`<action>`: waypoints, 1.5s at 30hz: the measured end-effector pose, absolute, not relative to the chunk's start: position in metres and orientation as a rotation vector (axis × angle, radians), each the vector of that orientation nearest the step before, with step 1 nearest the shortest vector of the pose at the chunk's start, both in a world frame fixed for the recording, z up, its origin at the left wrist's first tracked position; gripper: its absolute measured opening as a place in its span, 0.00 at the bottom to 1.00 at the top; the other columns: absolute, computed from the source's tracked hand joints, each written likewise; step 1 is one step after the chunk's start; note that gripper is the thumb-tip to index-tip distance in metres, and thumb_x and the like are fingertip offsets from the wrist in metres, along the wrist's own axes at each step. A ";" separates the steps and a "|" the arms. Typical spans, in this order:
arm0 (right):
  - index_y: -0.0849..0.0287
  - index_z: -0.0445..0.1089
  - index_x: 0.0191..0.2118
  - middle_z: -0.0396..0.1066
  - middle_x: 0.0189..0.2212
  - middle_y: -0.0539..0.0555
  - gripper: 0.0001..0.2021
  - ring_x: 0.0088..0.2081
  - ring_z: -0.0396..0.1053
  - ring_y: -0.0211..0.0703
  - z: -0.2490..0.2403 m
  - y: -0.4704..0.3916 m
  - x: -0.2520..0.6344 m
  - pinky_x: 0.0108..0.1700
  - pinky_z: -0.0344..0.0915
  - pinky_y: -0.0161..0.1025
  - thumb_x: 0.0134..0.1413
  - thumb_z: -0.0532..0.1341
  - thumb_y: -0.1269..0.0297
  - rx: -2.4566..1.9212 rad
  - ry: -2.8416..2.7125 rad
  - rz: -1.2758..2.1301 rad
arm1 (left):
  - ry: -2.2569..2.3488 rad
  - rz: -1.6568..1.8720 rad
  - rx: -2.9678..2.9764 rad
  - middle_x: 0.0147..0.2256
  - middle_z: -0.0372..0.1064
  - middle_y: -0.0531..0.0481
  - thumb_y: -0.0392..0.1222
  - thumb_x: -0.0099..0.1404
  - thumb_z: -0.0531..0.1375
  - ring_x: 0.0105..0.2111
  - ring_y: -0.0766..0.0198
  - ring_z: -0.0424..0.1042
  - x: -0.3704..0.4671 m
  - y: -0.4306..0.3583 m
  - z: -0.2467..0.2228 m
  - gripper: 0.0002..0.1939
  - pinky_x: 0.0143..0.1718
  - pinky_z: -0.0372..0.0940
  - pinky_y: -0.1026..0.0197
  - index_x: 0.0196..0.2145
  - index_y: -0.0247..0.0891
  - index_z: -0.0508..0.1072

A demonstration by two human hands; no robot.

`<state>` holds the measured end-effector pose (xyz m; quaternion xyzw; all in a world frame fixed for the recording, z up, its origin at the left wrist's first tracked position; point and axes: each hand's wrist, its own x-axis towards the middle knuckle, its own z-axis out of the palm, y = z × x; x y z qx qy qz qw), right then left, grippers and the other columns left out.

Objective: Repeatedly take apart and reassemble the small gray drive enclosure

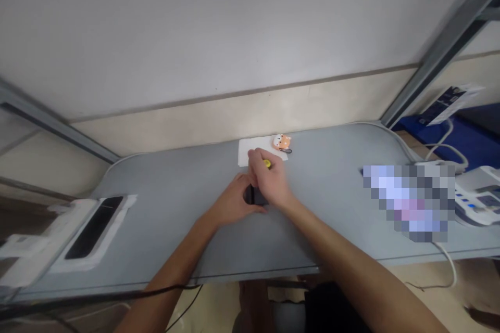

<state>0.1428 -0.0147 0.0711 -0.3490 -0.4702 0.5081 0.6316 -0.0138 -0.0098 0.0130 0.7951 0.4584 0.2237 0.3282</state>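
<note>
My right hand [269, 177] is closed in a fist around a yellow-ended tool [267, 163]. Only its round yellow top shows; the rest is hidden in the fist. Directly beneath is a small dark box-like object [258, 197] on the grey table. My left hand [236, 203] curls round that object from the left, its thumb along the near side. Both hands touch each other, and they cover much of the dark object. Just beyond them lie white paper sheets [247, 151], with an orange-and-white animal-shaped case [282, 142] with a dark loop at their right.
On the left of the grey table [164, 182], a black phone [95, 226] rests on white material. A blurred-out object [406, 203] and a white device [478, 200] with cables are at the right. Metal posts [441, 47] and a wall [219, 36] bound the far side.
</note>
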 end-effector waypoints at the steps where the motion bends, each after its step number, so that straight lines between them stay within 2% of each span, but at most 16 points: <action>1: 0.54 0.54 0.22 0.54 0.17 0.43 0.25 0.22 0.54 0.33 0.069 -0.014 0.143 0.27 0.53 0.36 0.69 0.58 0.50 -0.817 -1.088 1.146 | 1.178 0.580 2.101 0.60 0.73 0.46 0.55 0.53 0.78 0.60 0.38 0.71 -0.018 -0.009 0.013 0.35 0.61 0.70 0.38 0.57 0.53 0.76; 5: 0.55 0.56 0.22 0.55 0.18 0.43 0.25 0.21 0.53 0.32 0.067 -0.006 0.161 0.25 0.53 0.35 0.69 0.59 0.50 -0.853 -1.085 1.103 | 1.115 0.564 2.172 0.61 0.72 0.47 0.58 0.57 0.76 0.62 0.39 0.69 -0.033 -0.004 0.011 0.39 0.67 0.63 0.36 0.65 0.56 0.72; 8: 0.54 0.55 0.22 0.50 0.16 0.42 0.25 0.19 0.47 0.31 0.071 0.005 0.180 0.21 0.49 0.35 0.67 0.60 0.49 -0.819 -1.020 1.138 | 1.117 0.543 2.175 0.63 0.71 0.46 0.58 0.59 0.75 0.64 0.40 0.67 -0.036 0.002 0.012 0.41 0.69 0.60 0.37 0.67 0.54 0.70; 15: 0.54 0.53 0.21 0.47 0.15 0.40 0.26 0.16 0.39 0.28 0.085 0.025 0.204 0.19 0.37 0.34 0.61 0.67 0.52 -0.685 -0.854 1.301 | 1.014 0.327 2.319 0.61 0.72 0.46 0.57 0.63 0.72 0.62 0.44 0.69 -0.027 0.012 0.038 0.38 0.66 0.63 0.42 0.68 0.52 0.68; 19: 0.54 0.53 0.21 0.47 0.15 0.40 0.27 0.16 0.42 0.28 0.079 0.022 0.196 0.18 0.39 0.34 0.59 0.68 0.48 -0.627 -0.868 1.398 | 0.945 0.179 2.472 0.65 0.68 0.44 0.59 0.67 0.69 0.66 0.42 0.65 -0.017 0.014 0.049 0.39 0.68 0.58 0.38 0.70 0.51 0.63; 22: 0.55 0.54 0.21 0.49 0.15 0.41 0.27 0.16 0.44 0.29 0.070 0.017 0.194 0.18 0.41 0.34 0.61 0.67 0.49 -0.650 -0.875 1.396 | 0.937 0.193 2.526 0.67 0.66 0.44 0.61 0.68 0.68 0.68 0.42 0.64 -0.003 0.014 0.048 0.39 0.69 0.55 0.38 0.71 0.51 0.62; 26: 0.55 0.55 0.22 0.51 0.16 0.42 0.26 0.17 0.45 0.30 0.067 0.016 0.206 0.19 0.43 0.34 0.64 0.65 0.49 -0.753 -0.949 1.325 | 0.991 0.257 2.468 0.64 0.71 0.45 0.58 0.69 0.68 0.64 0.44 0.69 0.011 0.012 0.039 0.35 0.66 0.60 0.40 0.68 0.50 0.64; 32: 0.55 0.55 0.21 0.49 0.16 0.43 0.25 0.17 0.45 0.31 0.075 0.022 0.228 0.19 0.43 0.35 0.66 0.64 0.53 -0.846 -0.983 1.260 | 1.121 0.447 2.416 0.64 0.71 0.45 0.53 0.70 0.68 0.63 0.47 0.70 0.005 -0.001 0.017 0.34 0.66 0.61 0.44 0.68 0.48 0.64; 37: 0.55 0.55 0.21 0.49 0.16 0.43 0.24 0.16 0.45 0.30 0.073 0.020 0.225 0.18 0.43 0.35 0.67 0.62 0.55 -0.893 -1.035 1.382 | 1.159 0.509 2.457 0.64 0.71 0.45 0.49 0.72 0.66 0.63 0.49 0.70 -0.001 -0.010 0.008 0.30 0.67 0.59 0.44 0.68 0.48 0.64; 41: 0.55 0.54 0.22 0.51 0.16 0.43 0.24 0.17 0.45 0.30 0.068 0.017 0.219 0.19 0.43 0.34 0.66 0.63 0.53 -0.926 -1.058 1.519 | 1.212 0.552 2.487 0.62 0.73 0.45 0.50 0.70 0.68 0.63 0.48 0.70 -0.001 -0.012 0.004 0.32 0.67 0.57 0.43 0.67 0.48 0.64; 45: 0.55 0.53 0.22 0.48 0.17 0.42 0.25 0.18 0.42 0.30 0.069 0.015 0.218 0.19 0.40 0.34 0.65 0.64 0.53 -0.849 -0.994 1.552 | 1.207 0.571 2.513 0.61 0.74 0.45 0.51 0.70 0.68 0.62 0.49 0.72 -0.002 -0.013 0.001 0.31 0.67 0.57 0.44 0.66 0.47 0.66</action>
